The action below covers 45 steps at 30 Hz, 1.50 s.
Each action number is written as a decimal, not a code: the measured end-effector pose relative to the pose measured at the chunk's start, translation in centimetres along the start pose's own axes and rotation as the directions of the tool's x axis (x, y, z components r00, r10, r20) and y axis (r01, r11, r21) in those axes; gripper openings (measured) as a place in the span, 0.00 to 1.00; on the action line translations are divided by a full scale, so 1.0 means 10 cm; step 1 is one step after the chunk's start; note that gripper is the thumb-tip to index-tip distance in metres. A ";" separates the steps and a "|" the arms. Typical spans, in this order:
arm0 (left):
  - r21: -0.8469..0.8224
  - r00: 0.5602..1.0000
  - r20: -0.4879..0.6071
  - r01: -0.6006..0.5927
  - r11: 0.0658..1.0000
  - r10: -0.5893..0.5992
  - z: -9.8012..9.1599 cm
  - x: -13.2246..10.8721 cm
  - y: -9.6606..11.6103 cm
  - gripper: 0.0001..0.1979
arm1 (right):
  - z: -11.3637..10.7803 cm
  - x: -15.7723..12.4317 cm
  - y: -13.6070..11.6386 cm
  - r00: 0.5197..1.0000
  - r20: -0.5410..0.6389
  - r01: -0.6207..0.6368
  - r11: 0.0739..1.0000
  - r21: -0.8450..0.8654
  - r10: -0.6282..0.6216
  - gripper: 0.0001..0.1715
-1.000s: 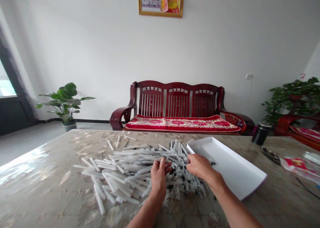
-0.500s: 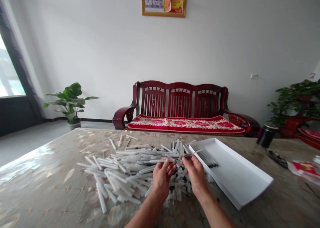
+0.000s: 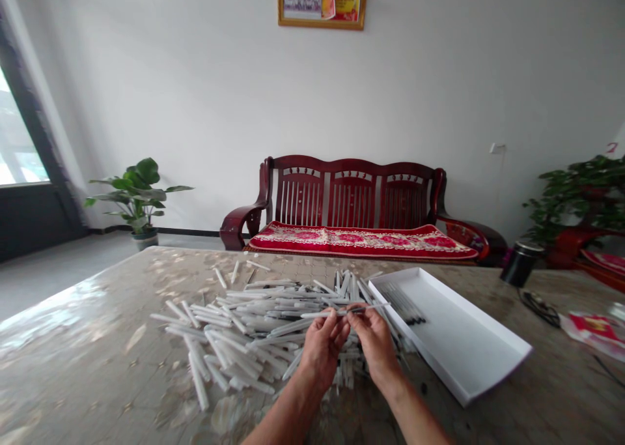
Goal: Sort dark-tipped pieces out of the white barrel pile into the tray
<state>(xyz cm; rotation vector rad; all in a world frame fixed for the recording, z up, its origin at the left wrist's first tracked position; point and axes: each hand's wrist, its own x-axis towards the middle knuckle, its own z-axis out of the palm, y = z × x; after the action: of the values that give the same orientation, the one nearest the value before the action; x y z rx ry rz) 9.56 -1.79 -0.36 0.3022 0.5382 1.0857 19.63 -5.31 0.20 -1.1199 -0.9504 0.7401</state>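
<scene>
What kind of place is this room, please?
It looks like a living room or small reception room: a dark red wooden sofa with a red cushion, a potted plant, and a framed picture on the wall.

The scene is viewed from a head-worn camera, set above the table (image 3: 97, 315) and angled forward and down. The left hand (image 3: 322, 350) and right hand (image 3: 375, 344) are seen close up at lower centre, while the sofa (image 3: 351, 197) and wall (image 3: 439, 86) are taken in further off, well beyond the table's far edge.
</scene>
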 end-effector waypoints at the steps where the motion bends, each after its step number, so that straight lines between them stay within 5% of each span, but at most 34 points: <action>1: -0.025 1.000 -0.015 0.009 1.000 -0.010 0.00 0.01 0.02 0.06 | -0.02 0.01 -0.01 1.000 0.027 -0.013 1.000 -0.014 0.013 0.20; 9: -0.205 0.999 -0.020 0.029 0.978 -0.034 0.05 0.02 0.24 0.07 | -0.49 0.16 -0.03 0.998 -0.053 0.014 0.915 -0.403 -0.038 0.15; 15: -0.268 0.996 -0.004 0.090 0.959 -0.095 0.05 -0.01 0.23 0.11 | -0.56 0.04 -0.12 0.988 0.144 0.093 0.554 -0.828 0.050 0.09; 19: -0.250 0.996 -0.009 0.084 0.965 -0.089 0.04 0.01 0.22 0.09 | -0.47 -0.05 -0.20 0.967 0.236 0.200 0.287 -0.937 0.097 0.10; 26: -0.004 0.998 -0.055 -0.021 1.000 0.021 0.00 0.07 0.13 0.06 | -0.43 -0.08 -0.15 0.946 0.312 0.296 0.153 -0.943 0.090 0.13; 30: 0.103 0.998 0.005 -0.069 0.992 0.068 -0.04 0.07 0.04 0.10 | -0.43 -0.07 -0.10 0.948 0.320 0.311 0.216 -0.925 0.004 0.10; 37: 0.154 0.995 0.057 -0.087 0.984 0.079 -0.08 0.07 0.00 0.18 | -0.40 -0.02 0.00 0.985 0.107 0.173 0.711 -0.681 -0.137 0.08; 45: 0.191 0.995 0.070 -0.079 0.978 0.067 -0.07 0.04 -0.02 0.21 | -0.33 -0.03 0.09 0.976 0.031 0.193 0.788 -0.585 -0.216 0.08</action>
<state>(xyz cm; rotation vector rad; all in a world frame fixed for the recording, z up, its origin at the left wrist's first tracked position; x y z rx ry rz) 9.51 -1.54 -1.17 0.5285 0.5804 1.0930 22.45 -6.60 -1.18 -1.5282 -1.2937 0.2348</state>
